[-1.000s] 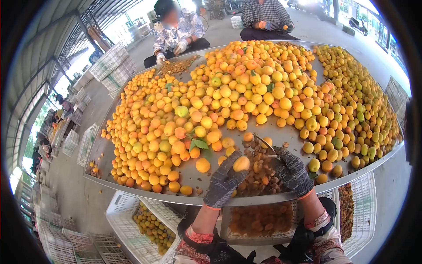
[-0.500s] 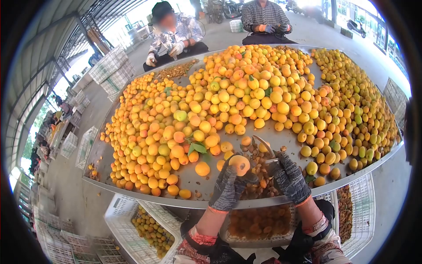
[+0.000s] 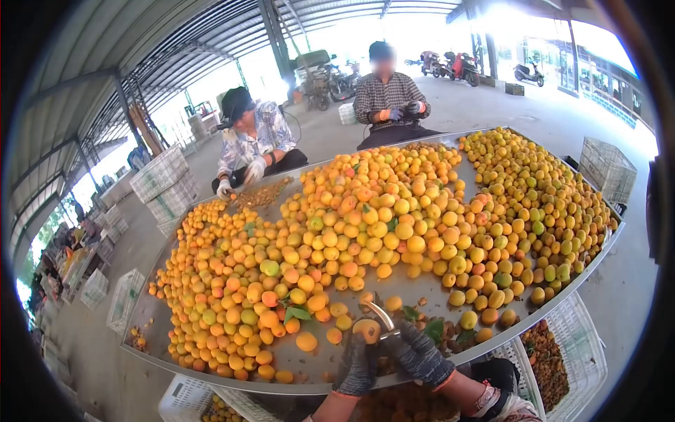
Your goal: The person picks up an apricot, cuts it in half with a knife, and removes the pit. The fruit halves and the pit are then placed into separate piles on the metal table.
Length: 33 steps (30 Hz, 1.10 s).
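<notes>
My left hand (image 3: pixel 355 367), in a dark grey knitted glove with an orange cuff, is closed around an apricot (image 3: pixel 367 330) near the front edge of the table. In the same kind of glove, my right hand (image 3: pixel 416 354) grips a curved metal tool (image 3: pixel 382 314) with a thin, bent, shiny band. That band lies right against the right side of the apricot. Loose apricots (image 3: pixel 306 342) and a green leaf (image 3: pixel 297 313) lie to the left of my hands. Part of the tool's handle is hidden inside the right glove.
A metal-topped table (image 3: pixel 415 280) carries a big apricot heap (image 3: pixel 380 204). Two people sit across it, one in a patterned shirt (image 3: pixel 267 133), one in a checked shirt (image 3: pixel 387 98). White crates (image 3: pixel 587 352) stand below the front edge, more crates (image 3: pixel 165 179) to the left.
The view has tilted up, so the table sits lower in frame. My hands have come closer together, bringing the tool against the apricot. The person on the left now reaches toward the table.
</notes>
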Each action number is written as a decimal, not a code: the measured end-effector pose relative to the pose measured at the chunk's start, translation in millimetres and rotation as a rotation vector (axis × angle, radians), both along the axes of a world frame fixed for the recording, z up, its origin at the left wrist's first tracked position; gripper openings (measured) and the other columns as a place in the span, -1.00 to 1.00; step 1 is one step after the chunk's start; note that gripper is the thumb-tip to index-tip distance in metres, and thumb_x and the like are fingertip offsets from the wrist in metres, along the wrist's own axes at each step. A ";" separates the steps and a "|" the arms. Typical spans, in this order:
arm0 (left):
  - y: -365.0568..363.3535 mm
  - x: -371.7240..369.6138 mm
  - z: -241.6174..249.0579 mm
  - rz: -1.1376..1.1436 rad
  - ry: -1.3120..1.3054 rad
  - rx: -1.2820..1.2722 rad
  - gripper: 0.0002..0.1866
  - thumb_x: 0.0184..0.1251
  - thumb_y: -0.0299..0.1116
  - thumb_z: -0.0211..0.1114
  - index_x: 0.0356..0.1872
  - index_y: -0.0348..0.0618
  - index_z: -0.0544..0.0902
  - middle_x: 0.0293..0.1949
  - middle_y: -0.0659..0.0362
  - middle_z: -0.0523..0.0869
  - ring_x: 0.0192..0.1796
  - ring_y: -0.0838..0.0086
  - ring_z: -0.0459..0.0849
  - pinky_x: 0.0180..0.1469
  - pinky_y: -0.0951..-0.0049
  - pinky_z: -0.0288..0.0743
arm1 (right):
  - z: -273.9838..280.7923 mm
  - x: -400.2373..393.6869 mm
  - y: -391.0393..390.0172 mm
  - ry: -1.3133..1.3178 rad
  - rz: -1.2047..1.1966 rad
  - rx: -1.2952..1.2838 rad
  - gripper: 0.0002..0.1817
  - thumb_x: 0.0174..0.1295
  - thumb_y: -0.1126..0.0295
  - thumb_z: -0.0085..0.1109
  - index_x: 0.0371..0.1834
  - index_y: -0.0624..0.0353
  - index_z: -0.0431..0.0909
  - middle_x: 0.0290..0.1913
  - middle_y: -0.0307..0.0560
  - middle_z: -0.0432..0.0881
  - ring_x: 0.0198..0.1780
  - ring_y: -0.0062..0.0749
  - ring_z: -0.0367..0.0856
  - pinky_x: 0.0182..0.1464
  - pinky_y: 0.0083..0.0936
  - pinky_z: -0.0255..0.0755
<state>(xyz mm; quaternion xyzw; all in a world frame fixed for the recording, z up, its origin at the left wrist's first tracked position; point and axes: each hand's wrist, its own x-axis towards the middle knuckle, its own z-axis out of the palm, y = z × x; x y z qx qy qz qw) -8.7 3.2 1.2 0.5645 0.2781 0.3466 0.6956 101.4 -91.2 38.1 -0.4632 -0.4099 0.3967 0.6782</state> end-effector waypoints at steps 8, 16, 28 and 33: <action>-14.4 3.2 37.9 -0.018 -0.178 -0.205 -0.50 0.23 -0.02 0.12 -0.02 -0.25 0.36 -0.19 0.13 0.52 -0.26 0.48 0.55 -0.26 0.52 0.47 | -5.9 5.2 6.8 0.185 -0.059 -0.096 -0.75 0.21 0.54 -0.02 -0.03 0.24 0.37 -0.20 -0.25 0.49 -0.16 -0.64 0.43 -0.11 -0.68 0.36; -11.7 -8.6 61.5 -0.146 -0.261 -0.319 -0.40 0.11 -0.20 0.29 0.13 -0.23 0.29 -0.14 0.15 0.52 -0.21 0.48 0.55 -0.26 0.56 0.48 | -8.5 14.2 3.9 -0.401 -0.156 0.061 -0.72 0.21 0.56 -0.05 0.01 0.27 0.37 -0.13 -0.12 0.49 -0.08 -0.50 0.45 0.03 -0.55 0.34; 2.5 -16.4 37.2 -0.141 0.108 -0.123 -0.42 0.15 -0.03 0.22 0.07 -0.24 0.39 -0.12 0.19 0.52 -0.15 0.60 0.49 -0.18 0.63 0.42 | 2.1 9.2 6.2 0.044 -0.043 -0.112 -0.72 0.25 0.48 -0.04 0.00 0.32 0.36 -0.15 -0.16 0.50 -0.10 -0.55 0.45 -0.03 -0.57 0.36; 4.7 -18.7 25.7 -0.137 0.048 -0.098 -0.47 0.20 -0.02 0.17 0.03 -0.22 0.41 -0.12 0.19 0.52 -0.07 0.56 0.47 -0.08 0.54 0.43 | -29.1 13.9 6.0 -0.356 -0.110 0.095 -0.74 0.23 0.45 0.02 -0.03 0.28 0.39 -0.19 -0.26 0.50 -0.17 -0.66 0.45 -0.15 -0.69 0.39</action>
